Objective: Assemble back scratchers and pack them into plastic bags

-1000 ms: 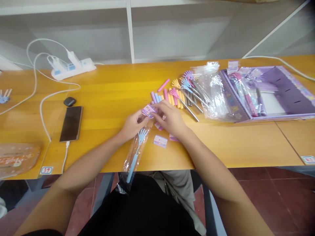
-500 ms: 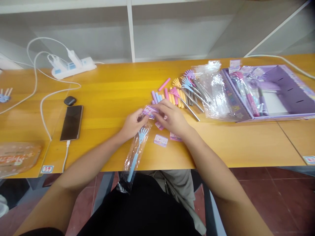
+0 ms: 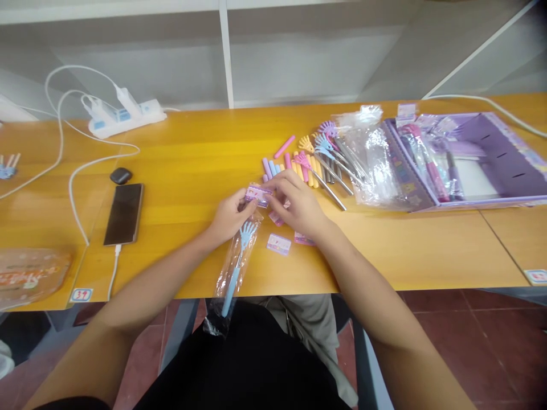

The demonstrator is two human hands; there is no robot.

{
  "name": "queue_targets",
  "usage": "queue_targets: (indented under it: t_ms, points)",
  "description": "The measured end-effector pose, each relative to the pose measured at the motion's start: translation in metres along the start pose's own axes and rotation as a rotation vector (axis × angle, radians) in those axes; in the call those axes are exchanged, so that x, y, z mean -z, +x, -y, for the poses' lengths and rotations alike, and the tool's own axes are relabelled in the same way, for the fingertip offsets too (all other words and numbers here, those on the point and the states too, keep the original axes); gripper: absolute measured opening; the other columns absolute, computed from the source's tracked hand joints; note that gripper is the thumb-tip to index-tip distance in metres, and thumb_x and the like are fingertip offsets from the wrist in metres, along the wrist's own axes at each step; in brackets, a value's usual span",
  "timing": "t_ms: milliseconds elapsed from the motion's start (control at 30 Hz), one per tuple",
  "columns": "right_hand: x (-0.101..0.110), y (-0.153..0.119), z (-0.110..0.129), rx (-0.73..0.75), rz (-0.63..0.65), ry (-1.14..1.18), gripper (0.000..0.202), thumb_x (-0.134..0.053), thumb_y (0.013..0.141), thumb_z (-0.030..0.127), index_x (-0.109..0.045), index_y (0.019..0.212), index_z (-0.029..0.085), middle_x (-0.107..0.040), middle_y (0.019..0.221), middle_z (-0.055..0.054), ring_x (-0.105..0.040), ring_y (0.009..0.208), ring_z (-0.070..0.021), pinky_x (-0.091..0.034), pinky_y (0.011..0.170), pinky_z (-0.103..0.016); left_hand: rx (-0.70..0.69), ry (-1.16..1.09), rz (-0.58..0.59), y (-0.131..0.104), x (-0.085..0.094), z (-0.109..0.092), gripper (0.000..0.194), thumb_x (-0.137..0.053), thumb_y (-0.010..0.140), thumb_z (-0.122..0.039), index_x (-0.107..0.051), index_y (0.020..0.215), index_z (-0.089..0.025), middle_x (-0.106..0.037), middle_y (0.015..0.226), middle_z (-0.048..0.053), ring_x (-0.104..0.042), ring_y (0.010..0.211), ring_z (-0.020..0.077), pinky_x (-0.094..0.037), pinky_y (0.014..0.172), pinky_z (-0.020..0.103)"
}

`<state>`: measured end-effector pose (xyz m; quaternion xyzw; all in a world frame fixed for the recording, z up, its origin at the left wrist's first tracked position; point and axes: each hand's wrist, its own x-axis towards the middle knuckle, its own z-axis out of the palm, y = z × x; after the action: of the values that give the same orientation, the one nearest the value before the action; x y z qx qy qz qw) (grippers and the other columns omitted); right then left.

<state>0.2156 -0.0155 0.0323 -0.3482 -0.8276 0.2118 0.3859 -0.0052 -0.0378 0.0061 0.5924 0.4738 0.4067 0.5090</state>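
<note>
A small purple header card (image 3: 258, 195) is pinched at its left side by my left hand (image 3: 231, 214). From the same spot hangs a clear plastic bag (image 3: 252, 238) with a light blue back scratcher (image 3: 233, 279) inside, slanting down past the table edge toward my lap. My right hand (image 3: 297, 204) has its fingers closed at the card's right edge. Just below lie loose purple cards, one in full view (image 3: 278, 244) and another (image 3: 304, 238) partly behind my right wrist.
Coloured handle tubes (image 3: 299, 169) and several unbagged back scratchers (image 3: 327, 145) lie beyond my right hand, beside a pile of clear bags (image 3: 376, 165). A purple box (image 3: 498, 128) with bagged scratchers stands right. Left are a charging phone (image 3: 123, 214), a black earbud case (image 3: 121, 175) and a power strip (image 3: 128, 119).
The card has tilted slightly between my fingers. Otherwise both hands and the bagged back scratcher stay almost where they were.
</note>
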Motion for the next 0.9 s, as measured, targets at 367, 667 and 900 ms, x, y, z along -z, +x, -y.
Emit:
queue_targets:
  t_ms: [367, 667, 900]
  points:
    - [0.0012, 0.0024, 0.0033, 0.047, 0.018, -0.005, 0.018, -0.056, 0.110, 0.025, -0.071, 0.121, 0.027, -0.062, 0.112, -0.009, -0.064, 0.095, -0.0232, -0.059, 0.081, -0.040, -0.050, 0.008, -0.059, 0.0042, 0.0011, 0.0038, 0.033, -0.071, 0.100, -0.051, -0.074, 0.107, -0.019, -0.073, 0.094, 0.003, -0.064, 0.083, 0.0168, -0.049, 0.077, 0.028]
    - [0.0043, 0.0014, 0.0051, 0.045, 0.055, 0.037, 0.018, -0.059, 0.108, 0.025, -0.071, 0.122, 0.027, -0.060, 0.114, -0.008, -0.062, 0.087, -0.0205, -0.060, 0.079, -0.040, -0.046, 0.019, -0.068, 0.0032, 0.0007, 0.0022, 0.035, -0.072, 0.099, -0.053, -0.074, 0.104, -0.019, -0.074, 0.093, 0.003, -0.065, 0.085, 0.0169, -0.049, 0.079, 0.028]
    - [0.0019, 0.0005, 0.0052, 0.050, 0.105, 0.054, 0.017, -0.062, 0.107, 0.026, -0.069, 0.122, 0.027, -0.060, 0.118, -0.008, -0.061, 0.084, -0.0190, -0.058, 0.073, -0.038, -0.067, 0.042, -0.039, 0.0030, 0.0010, 0.0036, 0.027, -0.072, 0.100, -0.047, -0.075, 0.101, -0.020, -0.075, 0.094, 0.003, -0.066, 0.087, 0.0178, -0.051, 0.082, 0.030]
